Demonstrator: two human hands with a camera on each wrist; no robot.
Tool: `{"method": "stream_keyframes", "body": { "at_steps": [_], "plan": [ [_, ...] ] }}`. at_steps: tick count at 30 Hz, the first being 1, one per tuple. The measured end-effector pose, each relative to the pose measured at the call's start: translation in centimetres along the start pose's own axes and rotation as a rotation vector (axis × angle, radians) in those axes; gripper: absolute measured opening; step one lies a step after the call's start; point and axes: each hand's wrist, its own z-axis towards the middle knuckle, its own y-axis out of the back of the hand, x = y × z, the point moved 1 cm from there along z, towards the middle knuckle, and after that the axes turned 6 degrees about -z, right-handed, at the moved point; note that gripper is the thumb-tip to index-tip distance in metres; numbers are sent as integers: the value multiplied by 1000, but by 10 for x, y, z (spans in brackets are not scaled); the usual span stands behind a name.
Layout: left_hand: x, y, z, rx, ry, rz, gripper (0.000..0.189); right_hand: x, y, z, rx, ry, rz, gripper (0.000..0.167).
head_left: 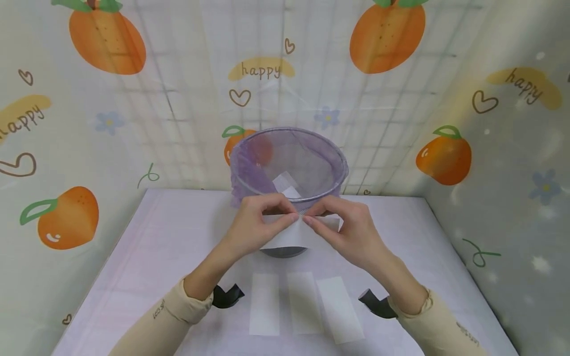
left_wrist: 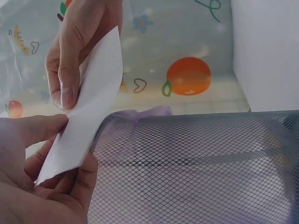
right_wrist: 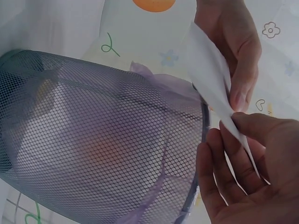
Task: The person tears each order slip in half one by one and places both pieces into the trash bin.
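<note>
Both hands pinch one white strip of paper [head_left: 285, 236] along its upper edge, thumbs and fingertips side by side near its middle. My left hand [head_left: 254, 220] is on the left part, my right hand [head_left: 352, 228] on the right. The wrist views show the fingers behind the paper [left_wrist: 88, 116] and the thumbs in front; no tear shows in it. Just beyond the hands stands a mesh wastebasket [right_wrist: 103, 135] with a purple liner bag [head_left: 244, 173] over its rim. White paper pieces [head_left: 286, 184] lie inside it. The strip and hands hide part of the basket's front.
Three white paper strips [head_left: 264, 304] lie side by side on the white table [head_left: 178, 237], nearer than the hands. Black bands [head_left: 227, 296] show at both wrists. A curtain [head_left: 187, 89] with printed oranges hangs behind the table and along the sides.
</note>
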Motion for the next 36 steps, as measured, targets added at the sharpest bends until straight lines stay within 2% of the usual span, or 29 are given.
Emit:
{"method": "stream_keyframes", "body": {
  "at_steps": [15,25,36],
  "plan": [
    [-17,10,19,-14,-35,-6,4,7,14,23,-6,19,2,14],
    [-25,14,34,18,-60,-13,6,8,20,36,-10,24,22,13],
    [-34,23,51,-32,-91,29,4,8,27,56,-29,7,-9,9]
  ]
}}
